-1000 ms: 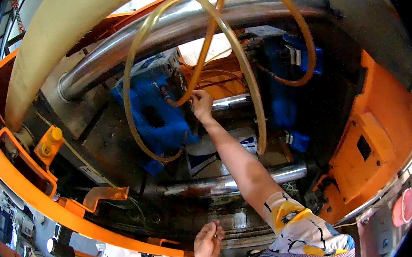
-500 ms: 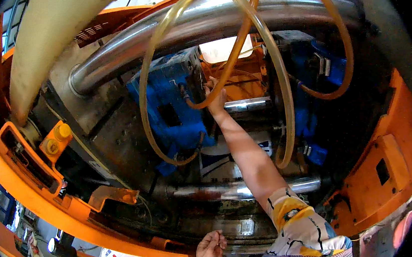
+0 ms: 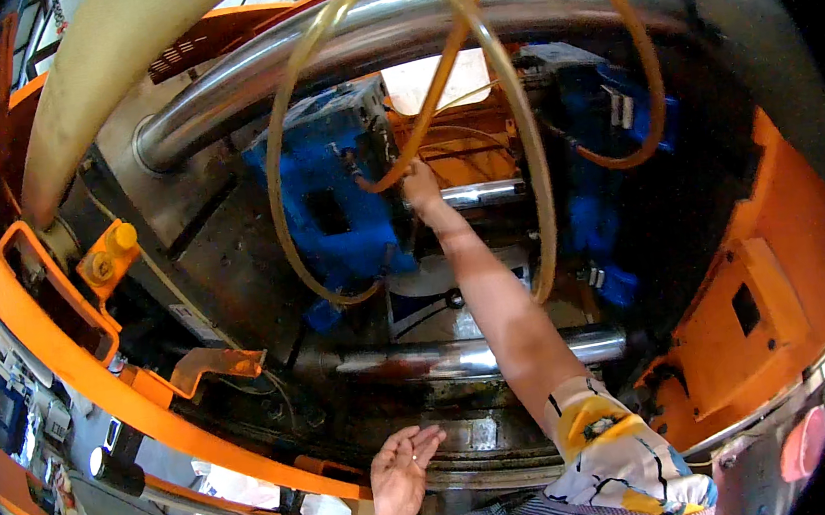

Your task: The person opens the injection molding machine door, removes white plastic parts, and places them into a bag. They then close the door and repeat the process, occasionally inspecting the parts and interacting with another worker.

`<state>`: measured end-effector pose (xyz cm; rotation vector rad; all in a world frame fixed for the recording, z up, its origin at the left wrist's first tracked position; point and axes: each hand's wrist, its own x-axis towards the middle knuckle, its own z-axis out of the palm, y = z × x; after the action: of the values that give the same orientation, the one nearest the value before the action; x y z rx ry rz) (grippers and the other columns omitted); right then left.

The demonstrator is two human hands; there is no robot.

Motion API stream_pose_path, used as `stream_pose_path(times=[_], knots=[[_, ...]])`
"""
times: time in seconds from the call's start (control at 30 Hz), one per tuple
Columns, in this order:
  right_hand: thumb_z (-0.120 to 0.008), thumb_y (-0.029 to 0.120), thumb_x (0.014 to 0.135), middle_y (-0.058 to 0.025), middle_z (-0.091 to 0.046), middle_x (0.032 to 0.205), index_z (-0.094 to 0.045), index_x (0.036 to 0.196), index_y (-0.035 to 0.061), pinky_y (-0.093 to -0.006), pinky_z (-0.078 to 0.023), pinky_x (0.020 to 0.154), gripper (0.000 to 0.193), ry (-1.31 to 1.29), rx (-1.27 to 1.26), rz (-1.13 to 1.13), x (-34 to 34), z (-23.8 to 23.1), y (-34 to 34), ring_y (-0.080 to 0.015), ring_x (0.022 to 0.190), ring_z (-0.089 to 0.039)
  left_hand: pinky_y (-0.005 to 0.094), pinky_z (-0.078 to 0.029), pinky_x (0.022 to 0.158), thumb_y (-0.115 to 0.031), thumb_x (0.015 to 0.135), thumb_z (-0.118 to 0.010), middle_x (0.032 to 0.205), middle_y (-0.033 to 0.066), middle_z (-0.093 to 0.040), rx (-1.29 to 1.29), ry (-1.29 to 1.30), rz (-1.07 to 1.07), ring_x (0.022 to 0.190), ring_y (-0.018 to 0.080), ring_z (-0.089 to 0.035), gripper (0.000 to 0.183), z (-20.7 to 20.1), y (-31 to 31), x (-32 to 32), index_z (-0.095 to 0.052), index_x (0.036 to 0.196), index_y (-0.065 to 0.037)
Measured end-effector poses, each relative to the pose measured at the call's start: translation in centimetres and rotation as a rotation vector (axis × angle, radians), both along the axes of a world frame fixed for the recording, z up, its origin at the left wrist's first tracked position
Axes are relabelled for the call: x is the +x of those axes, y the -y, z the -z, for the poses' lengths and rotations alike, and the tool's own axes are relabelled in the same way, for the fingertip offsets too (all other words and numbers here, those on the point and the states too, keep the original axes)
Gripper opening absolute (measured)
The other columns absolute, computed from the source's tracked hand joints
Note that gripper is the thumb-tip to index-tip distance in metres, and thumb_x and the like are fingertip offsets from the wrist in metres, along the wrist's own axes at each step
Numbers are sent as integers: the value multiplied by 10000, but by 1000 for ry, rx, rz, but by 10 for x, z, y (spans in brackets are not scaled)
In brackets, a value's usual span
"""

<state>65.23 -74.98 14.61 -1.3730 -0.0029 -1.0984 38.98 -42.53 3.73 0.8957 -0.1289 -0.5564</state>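
Right hand: reaches far in, at the inner edge of the left blue block, its fingertips mostly hidden by that edge and the amber hose.
Right grip: fingers look bent toward the block's inner side – whether they pinch, press or only touch, I cannot tell.
Left blue block: to the left of the right grip, directly beside it, its broad face toward the viewer with a dark square opening.
Right blue block: across the gap from the right hand, well apart from it.
Amber hose: slants down to the left block, its lower bend just beside the right fingers.
Pale looped hose: hangs in front of both blocks, one side passing to the right of the right hand.
Left hand: low and near the body, palm turned up, well below the blocks.
Left grip: fingers partly extended, thumb near them – a small pale spot shows there, too small to identify, so I cannot tell whether anything is pinched.
Steel bars: a thick one above the blocks, a thinner one below, behind the right forearm.
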Motion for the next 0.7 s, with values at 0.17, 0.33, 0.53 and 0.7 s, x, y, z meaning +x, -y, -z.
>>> stream_pose_path(times=[0.17,0.33,0.53,0.7], knots=[[-627,132,756,-99,-639,879,-642,868,29,-292,-473,750,153,-298,-740,-412,-186,1,-119,-193,821,-610,251,-470,452,-311,936,-418,784,178,-632,180,32,-52,535,205,-604,337,-8,1,12,-500,911,15],[-677,235,735,-125,-632,687,-673,892,43,-325,-485,594,248,-669,-908,-467,-285,42,-152,-267,638,-619,224,-424,368,-382,938,-373,738,155,-632,226,90,106,463,187,-578,441,-19,24,9,-532,870,24],[-620,167,717,-122,-636,799,-652,907,15,-344,-498,632,245,-482,-1137,-312,-296,60,-141,-271,717,-616,221,-441,434,-425,924,-374,778,144,-632,160,-8,231,556,214,-598,474,-23,32,5,-526,901,23],[-566,114,702,-109,-627,864,-606,921,16,-344,-508,656,243,-388,-1375,-232,-286,64,-144,-268,760,-615,269,-465,581,-460,912,-373,929,151,-623,94,-3,281,742,254,-619,500,-7,21,18,-508,970,18]])
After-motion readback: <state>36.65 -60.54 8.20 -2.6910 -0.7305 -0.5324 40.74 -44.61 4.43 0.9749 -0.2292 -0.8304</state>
